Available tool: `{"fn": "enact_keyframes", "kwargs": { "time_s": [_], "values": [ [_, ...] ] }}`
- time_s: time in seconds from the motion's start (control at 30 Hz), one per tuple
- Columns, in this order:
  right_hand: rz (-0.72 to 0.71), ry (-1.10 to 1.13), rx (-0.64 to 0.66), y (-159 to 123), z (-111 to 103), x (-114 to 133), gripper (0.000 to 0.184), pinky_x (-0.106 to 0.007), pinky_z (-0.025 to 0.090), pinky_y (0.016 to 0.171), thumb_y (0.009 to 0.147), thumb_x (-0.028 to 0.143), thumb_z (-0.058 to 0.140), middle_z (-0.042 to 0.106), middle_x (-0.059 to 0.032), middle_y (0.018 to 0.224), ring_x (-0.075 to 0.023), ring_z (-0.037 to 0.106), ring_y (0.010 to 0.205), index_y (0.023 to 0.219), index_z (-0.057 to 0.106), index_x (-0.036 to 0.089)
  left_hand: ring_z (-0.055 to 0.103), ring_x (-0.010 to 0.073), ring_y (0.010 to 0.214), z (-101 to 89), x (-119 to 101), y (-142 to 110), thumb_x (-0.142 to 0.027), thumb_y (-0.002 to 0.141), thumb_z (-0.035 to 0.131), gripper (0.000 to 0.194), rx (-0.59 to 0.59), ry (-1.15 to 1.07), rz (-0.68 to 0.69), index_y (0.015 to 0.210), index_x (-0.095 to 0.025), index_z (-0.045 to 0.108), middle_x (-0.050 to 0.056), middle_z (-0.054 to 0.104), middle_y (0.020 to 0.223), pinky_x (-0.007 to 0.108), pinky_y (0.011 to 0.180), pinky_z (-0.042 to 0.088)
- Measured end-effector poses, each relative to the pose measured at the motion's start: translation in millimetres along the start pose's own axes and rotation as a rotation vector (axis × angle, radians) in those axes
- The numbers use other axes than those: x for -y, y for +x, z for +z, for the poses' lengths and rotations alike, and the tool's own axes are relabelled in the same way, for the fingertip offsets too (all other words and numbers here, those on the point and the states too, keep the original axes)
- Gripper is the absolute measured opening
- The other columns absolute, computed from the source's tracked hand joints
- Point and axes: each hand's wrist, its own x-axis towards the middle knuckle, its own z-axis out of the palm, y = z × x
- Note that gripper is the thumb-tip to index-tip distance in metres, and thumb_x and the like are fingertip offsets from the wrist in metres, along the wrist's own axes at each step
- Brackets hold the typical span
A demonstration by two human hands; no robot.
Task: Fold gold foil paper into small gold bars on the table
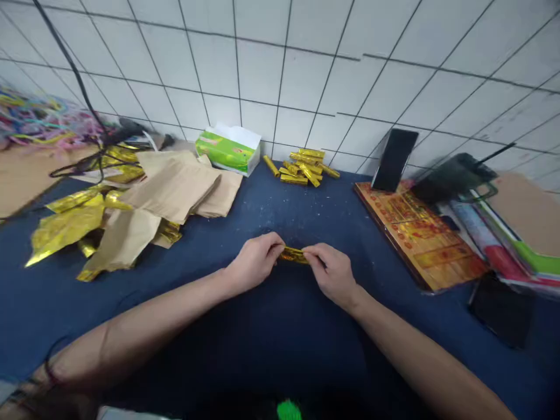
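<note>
folding, it seems, 1 gold strip (294,255), fingers (317,249) of left hand (255,262) and right hand (335,274) clamped on its ends; next needs even pressure.

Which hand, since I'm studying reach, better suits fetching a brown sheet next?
Probably the left hand: the brown sheets lie on its side, farther from the right hand. Both grip the gold piece.

One gold piece (294,255) is being held by two hands (256,262) (333,273); far, one tissue pack (225,153), roughly ten gold rolls (310,174) and, right, one propped phone (394,158) are being seen.
</note>
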Motion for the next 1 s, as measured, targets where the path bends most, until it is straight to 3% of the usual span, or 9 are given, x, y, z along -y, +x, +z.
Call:
{"fn": "enact_keyframes", "kwargs": {
  "time_s": [0.13,0.23,0.33,0.47,0.63,0.7,0.8,1.0],
  "values": [
    [0.178,0.123,0.065,-1.2,-1.2,6.0,0.015,-0.024,0.045,0.06,0.085,0.022,0.045,0.065,-0.0015,0.072,-0.0122,0.059,0.062,0.082,0.06,0.019,0.052,0.0087,0.051,0.9,3.2,2.2,-0.023,0.085,0.039,0.015,-0.01,-0.105,-0.071,0.077,-0.018,0.05,-0.005,0.056,0.055,0.019,0.053,0.037],
    [0.28,0.23,0.196,0.9,-2.9,9.0,0.015,-0.023,0.044,0.055,0.085,0.025,0.044,0.063,0.001,0.065,-0.0107,0.057,0.055,0.085,0.058,0.019,0.049,0.0079,0.048,-5.1,1.0,4.2,-0.022,0.084,0.041,0.015,0.022,-0.026,-0.043,0.073,-0.018,0.051,-0.007,0.051,0.051,0.019,0.052,0.036],
    [0.295,0.24,0.333,5.0,-5.5,12.3,0.015,-0.022,0.041,0.052,0.085,0.03,0.045,0.06,0.003,0.062,-0.0098,0.054,0.053,0.088,0.055,0.019,0.046,0.0074,0.047,-12.3,-2.2,5.8,-0.02,0.083,0.043,0.015,0.051,0.057,0.005,0.071,-0.017,0.051,-0.007,0.048,0.05,0.019,0.053,0.035],
    [0.229,0.128,0.44,8.4,-7.2,14.2,0.019,-0.021,0.036,0.05,0.085,0.032,0.046,0.054,0.0041,0.058,-0.0085,0.049,0.05,0.074,0.055,0.019,0.045,0.0067,0.047,-15.6,-2.5,6.1,-0.018,0.083,0.043,0.014,0.094,0.061,0.042,0.072,-0.017,0.051,-0.007,0.047,0.052,0.019,0.053,0.035],
    [0.209,0.189,0.398,5.7,-4.9,9.7,0.025,-0.02,0.035,0.052,0.088,0.024,0.039,0.054,0.004,0.054,-0.007,0.048,0.048,0.068,0.054,0.018,0.046,0.0069,0.047,-11.1,2.7,6.1,-0.022,0.083,0.044,0.013,0.102,-0.061,0.014,0.075,-0.017,0.053,-0.007,0.047,0.05,0.019,0.049,0.035],
    [0.225,0.206,0.365,3.9,-3.9,8.5,0.026,-0.02,0.035,0.051,0.088,0.025,0.04,0.054,0.0043,0.052,-0.0066,0.046,0.045,0.067,0.055,0.018,0.048,0.0077,0.046,-7.2,4.3,6.7,-0.026,0.081,0.048,0.01,0.099,-0.231,-0.056,0.08,-0.017,0.052,-0.007,0.049,0.052,0.019,0.046,0.036],
    [0.271,0.239,0.327,1.5,-2.8,9.2,0.027,-0.019,0.035,0.05,0.088,0.026,0.04,0.054,0.0042,0.052,-0.0065,0.046,0.044,0.068,0.056,0.018,0.055,0.0098,0.05,0.6,3.4,6.7,-0.028,0.073,0.059,0.021,0.095,-0.557,-0.177,0.086,-0.015,0.049,-0.004,0.057,0.061,0.021,0.047,0.042],
    [0.266,0.263,0.277,-1.3,-1.0,12.1,0.027,-0.019,0.037,0.049,0.087,0.027,0.041,0.053,0.0037,0.051,-0.0067,0.048,0.044,0.067,0.056,0.018,0.053,0.0068,0.053,13.3,-4.0,1.0,-0.021,0.062,0.07,0.019,0.033,-0.778,-0.252,0.073,-0.011,0.058,-0.002,0.06,0.061,0.02,0.055,0.043]
  ]
}}
